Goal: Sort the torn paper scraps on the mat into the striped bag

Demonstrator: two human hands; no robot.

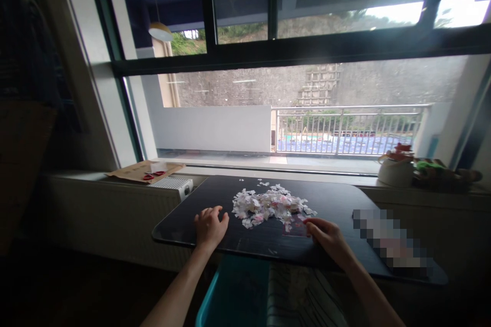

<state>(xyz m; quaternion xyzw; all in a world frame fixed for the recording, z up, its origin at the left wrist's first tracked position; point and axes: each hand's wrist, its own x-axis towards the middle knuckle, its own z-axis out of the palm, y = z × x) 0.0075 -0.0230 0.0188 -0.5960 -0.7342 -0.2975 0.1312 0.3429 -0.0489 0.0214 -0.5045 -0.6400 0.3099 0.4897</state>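
Note:
A heap of small torn white paper scraps (264, 205), some with pink marks, lies on the dark table (245, 242). Left of the heap, my left hand (210, 226) rests on the tabletop, its fingers loosely bent and apart, with nothing in it. My right hand (326, 235) pinches the right edge of a small, see-through plastic piece (296, 227) with reddish marks. That piece lies flat at the heap's near right side, and a few scraps overlap it. Whether it is a bag or a single sheet I cannot tell.
A blurred-out object (391, 242) lies at the table's right. Red scissors (153, 176) and brown paper (134, 171) sit on the left ledge by a radiator (172, 186). A white bucket (395, 171) stands on the right sill. Below the table is a teal seat (238, 291).

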